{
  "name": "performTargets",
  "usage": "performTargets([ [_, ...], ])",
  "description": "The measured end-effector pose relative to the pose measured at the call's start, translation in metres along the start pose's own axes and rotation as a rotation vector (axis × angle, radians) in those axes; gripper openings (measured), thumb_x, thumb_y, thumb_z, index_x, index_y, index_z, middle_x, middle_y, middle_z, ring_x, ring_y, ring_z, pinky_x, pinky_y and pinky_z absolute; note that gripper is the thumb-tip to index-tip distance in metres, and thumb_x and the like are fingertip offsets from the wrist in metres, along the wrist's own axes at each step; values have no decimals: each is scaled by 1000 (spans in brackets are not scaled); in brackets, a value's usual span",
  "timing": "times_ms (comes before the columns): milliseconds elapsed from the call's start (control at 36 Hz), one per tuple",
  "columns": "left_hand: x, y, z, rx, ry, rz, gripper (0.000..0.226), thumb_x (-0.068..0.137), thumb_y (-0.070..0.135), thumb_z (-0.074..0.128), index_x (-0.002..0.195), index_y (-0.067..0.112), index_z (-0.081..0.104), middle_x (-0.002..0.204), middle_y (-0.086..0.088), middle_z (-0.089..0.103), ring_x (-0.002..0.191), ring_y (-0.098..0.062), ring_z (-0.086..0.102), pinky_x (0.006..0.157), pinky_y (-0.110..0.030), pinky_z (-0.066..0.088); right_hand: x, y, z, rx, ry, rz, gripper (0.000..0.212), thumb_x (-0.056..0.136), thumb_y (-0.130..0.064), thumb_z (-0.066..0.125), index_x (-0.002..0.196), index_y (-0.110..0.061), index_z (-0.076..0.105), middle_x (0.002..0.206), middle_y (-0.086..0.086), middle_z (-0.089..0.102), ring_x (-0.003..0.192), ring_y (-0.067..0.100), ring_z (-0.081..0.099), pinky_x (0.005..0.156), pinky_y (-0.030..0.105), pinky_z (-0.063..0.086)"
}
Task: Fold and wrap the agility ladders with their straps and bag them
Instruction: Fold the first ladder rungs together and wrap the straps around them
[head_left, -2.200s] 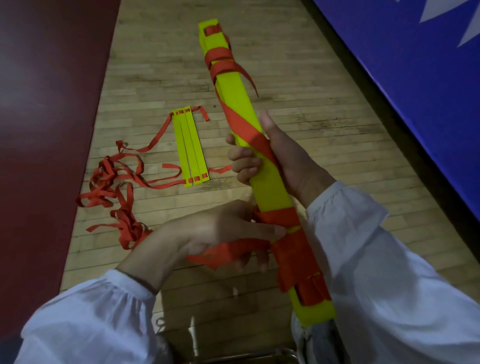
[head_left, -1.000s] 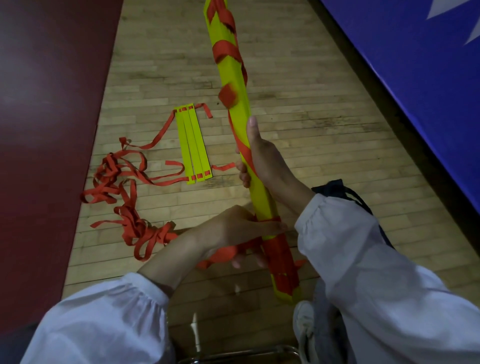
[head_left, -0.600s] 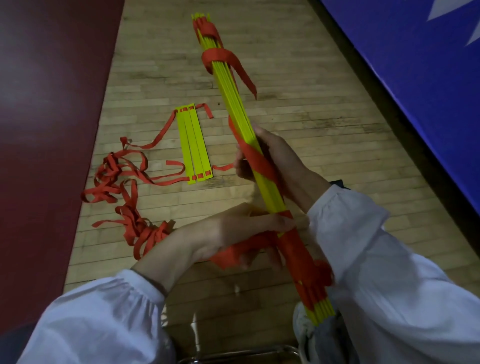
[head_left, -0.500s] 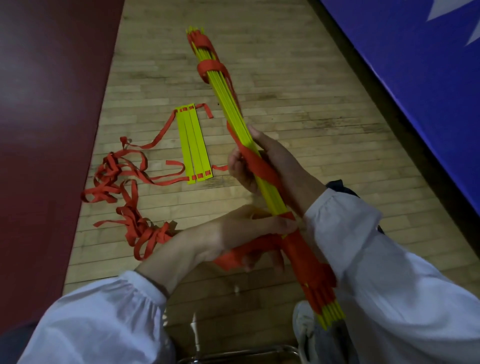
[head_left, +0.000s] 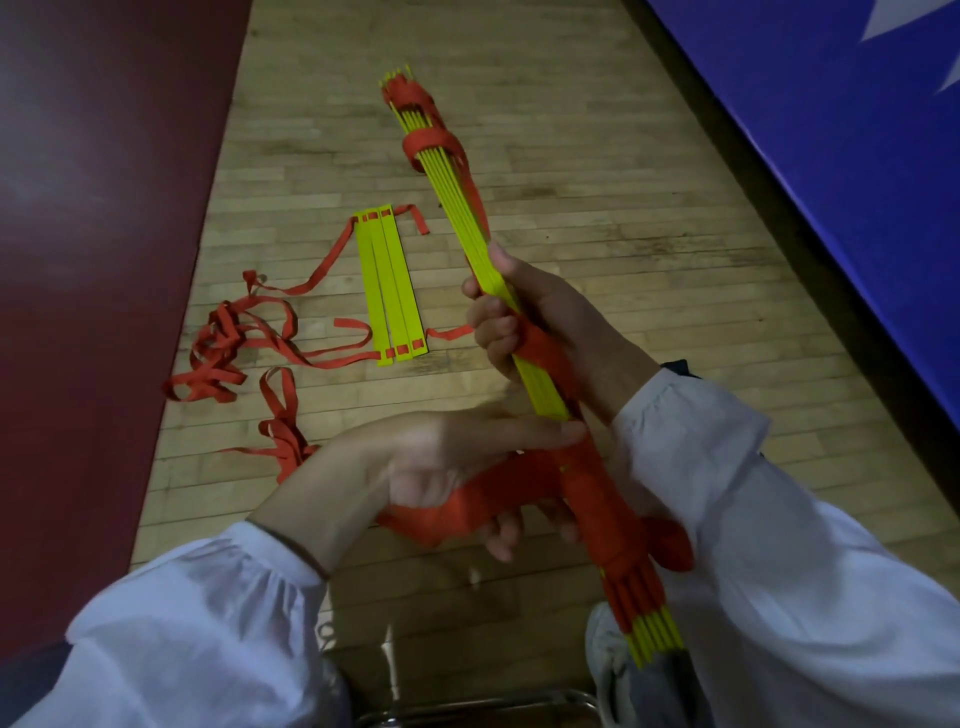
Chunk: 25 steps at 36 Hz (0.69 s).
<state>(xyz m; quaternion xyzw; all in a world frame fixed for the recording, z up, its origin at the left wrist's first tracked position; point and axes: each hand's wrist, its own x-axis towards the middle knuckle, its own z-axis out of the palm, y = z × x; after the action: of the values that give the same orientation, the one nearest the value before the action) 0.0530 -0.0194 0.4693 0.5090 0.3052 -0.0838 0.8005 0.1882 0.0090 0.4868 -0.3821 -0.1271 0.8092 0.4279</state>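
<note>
A: Head view. Where is the bundle (head_left: 452, 192)?

B: In the air over the wood floor (head_left: 597, 182), tilted, with the far end up and away and the near end low beside the right sleeve (head_left: 779, 519). The yellow rungs are stacked edge-on. Red strap (head_left: 592, 499) is coiled round them near the top and again at mid-length. It is thickest on the lower part.

A: Right hand (head_left: 545, 322)?

B: Its fingers are curled round the bundle at mid-length, and the thumb lies along the rungs, pointing up. One strap turn crosses just below the fingers.

A: Left hand (head_left: 441, 457)?

B: It is lower, beside the thick wrap. The thumb is straight, with its tip touching the bundle at the top of the wrap. The fingers are curled under a broad run of strap that leads off the wrap across the palm, so the hand has hold of the strap, not the rungs.

A: Second ladder (head_left: 392, 291)?

B: It is on the floor left of the bundle, three rungs lying flat side by side. Its webbing (head_left: 228, 353) trails left into a loose tangle by the dark red mat (head_left: 104, 260). A blue mat (head_left: 831, 156) is on the right.
</note>
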Motion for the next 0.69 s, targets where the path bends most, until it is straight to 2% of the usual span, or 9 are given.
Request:
performTargets([
  [28, 0, 0, -1, 18, 1, 2, 54, 98, 44, 44, 113, -6, 59, 110, -41, 57, 39, -9, 53, 43, -20, 48, 2, -1, -1, -36, 15, -23, 36, 99, -43, 38, 84, -12, 47, 51, -5, 48, 38, 3, 46, 36, 14, 39],
  [167, -2, -2, -1, -27, -13, -33, 46, 94, 45, 50, 97, 2, 67, 92, -29, 66, 38, -15, 51, 45, -23, 49, -2, 1, 2, -216, 71, -74, 32, 99, -41, 41, 85, -14, 46, 51, -4, 49, 39, 6, 46, 37, 18, 39],
  [389, -2, 1, -1, 33, 50, -77, 57, 89, 46, 53, 104, -7, 64, 95, -30, 68, 36, -16, 50, 44, -24, 48, 0, 4, 0, -342, 134, -113, 29, 97, -41, 49, 91, -13, 48, 54, 0, 54, 43, 12, 50, 44, 19, 43],
  [583, -2, 3, -1, 85, 83, -119, 57, 87, 48, 54, 103, -6, 66, 95, -28, 70, 36, -16, 50, 44, -24, 49, 8, 11, -3, -473, 258, -212, 29, 95, -37, 56, 81, -13, 50, 54, 6, 55, 41, 18, 51, 44, 22, 43],
  [694, -1, 5, -1, 111, 107, -140, 54, 89, 47, 54, 102, -4, 68, 93, -24, 72, 36, -16, 50, 44, -24, 49, 10, 15, -5, -496, 267, -275, 29, 95, -33, 59, 75, -13, 50, 56, 9, 54, 41, 21, 51, 44, 23, 43],
])
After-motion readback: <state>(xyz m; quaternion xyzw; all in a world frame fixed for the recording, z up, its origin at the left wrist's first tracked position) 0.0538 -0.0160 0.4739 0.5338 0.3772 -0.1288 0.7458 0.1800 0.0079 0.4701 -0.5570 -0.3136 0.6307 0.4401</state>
